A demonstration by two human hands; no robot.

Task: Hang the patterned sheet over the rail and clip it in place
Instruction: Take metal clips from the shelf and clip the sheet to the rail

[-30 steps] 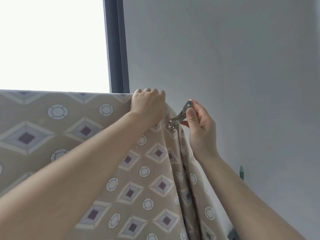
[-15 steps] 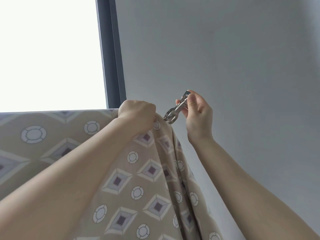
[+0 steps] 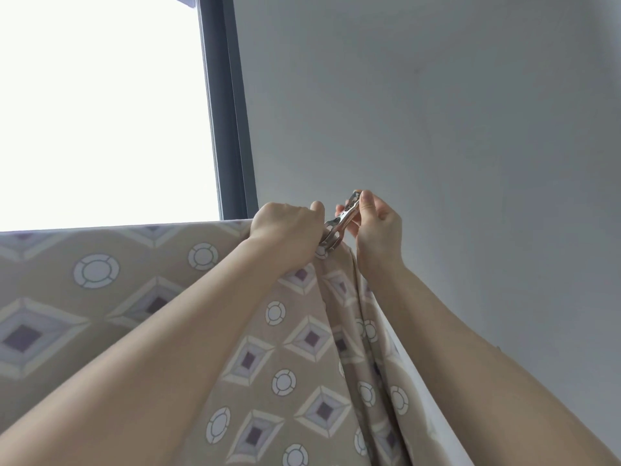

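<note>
A beige sheet [image 3: 141,284] printed with purple diamonds and white rings hangs over a rail that the cloth hides. Its right end falls in gathered folds. My left hand [image 3: 285,227] grips the sheet's top edge at that right corner. My right hand [image 3: 376,227] pinches a metal clip [image 3: 339,223] by its handles. The clip's jaws sit down on the sheet's top edge, right beside my left thumb. Whether the jaws are clamped I cannot tell.
A bright window [image 3: 100,109] with a dark grey frame [image 3: 228,129] stands behind the sheet on the left. A plain grey wall [image 3: 453,129] fills the right and upper part of the view.
My right hand has brought the clip left and down onto the sheet's top edge beside my left hand. The view has tilted upward. My left hand keeps its hold.
</note>
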